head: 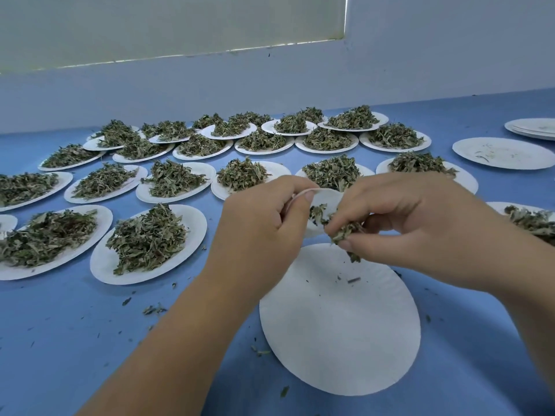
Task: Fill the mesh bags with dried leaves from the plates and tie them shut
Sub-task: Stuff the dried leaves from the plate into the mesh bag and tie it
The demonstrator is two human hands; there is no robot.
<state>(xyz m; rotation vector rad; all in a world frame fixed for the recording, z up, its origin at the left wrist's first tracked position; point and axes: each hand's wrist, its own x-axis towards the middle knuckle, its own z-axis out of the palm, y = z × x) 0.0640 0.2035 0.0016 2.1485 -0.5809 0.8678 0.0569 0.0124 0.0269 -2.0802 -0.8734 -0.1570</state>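
Left of the empty plate [339, 322] and beyond it, rows of loaded plates [196, 225] sit on the blue table [69, 331]. Each is heaped with leaves, and crumbs are scattered between them.

Above the empty plate's far-left edge, the left hand [261, 223] pinches the rim of the mesh bag [326, 202] between thumb and forefinger. A thin cord loops by the fingertips, and the other fingers are curled in. The bag hangs over the plate's far edge with its mouth facing the right hand, and a few leaves show through its cloth. It looks feather-light and limp, so I judge it has no shape of its own. The hold belongs at the hem, near the cord, keeping the mouth stretched wide.

Just right of the bag, the dried leaves [348, 235] form a small clump, brittle and flaky. Squeezed hard they would probably crumble, and the plate beneath would catch any loose bits. The right hand [420, 232], above the plate's far-right edge, holds that clump in a narrow pinch of thumb and fingertips at the bag's mouth.

Well to the right of the empty plate and farther back lie a spent plate [504, 153] with only scraps and a short stack of plates [531, 129].
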